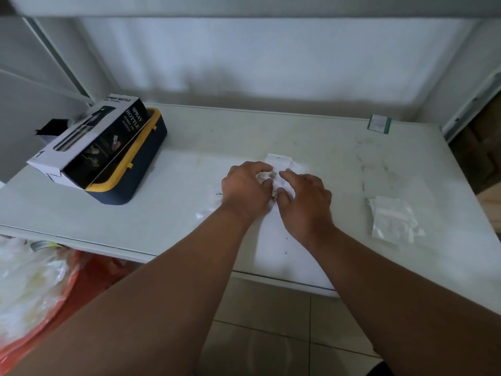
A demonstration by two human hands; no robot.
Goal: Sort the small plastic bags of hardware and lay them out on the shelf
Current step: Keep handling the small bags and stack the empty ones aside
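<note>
- Both hands are out over the white shelf [298,131], close together, near the mid of it.
- Left hand [248,189]: fingers bent, tips pinching a small clear bag [267,177] w/ little metal bits inside.
- Right hand [305,198]: fingers bent too, tips on the same small clear bag from the other side. Looks like it's pinching it, thumb down low near the bag's bottom edge.
- So the 2 hands are almost touching, w/ that bag held between them.
- That bag sits on top of more white bags [280,162] that poke out just behind the fingers, lying flat on the shelf.
- A thin metal screw [219,194] sticks out just left of the left hand, on the shelf.
- Another clear bag [203,213] lies partly under the left wrist. Hard to see what's in it.
- Off to the right, well apart from the hands, a crinkly pile of clear bags [393,221] lies on the shelf.
- Far back right corner: a small flat packet w/ green edges [379,124].
- Left side of the shelf: a dark blue tray w/ a yellow rim [151,147]. A black & white box [92,142] that says "SPRAY BOTTLE" lies tipped across it.
- Below the shelf on the left: some orange & clear plastic stuff [40,280], blurry.
- Tiled floor [271,335] shows under the arms.
</note>
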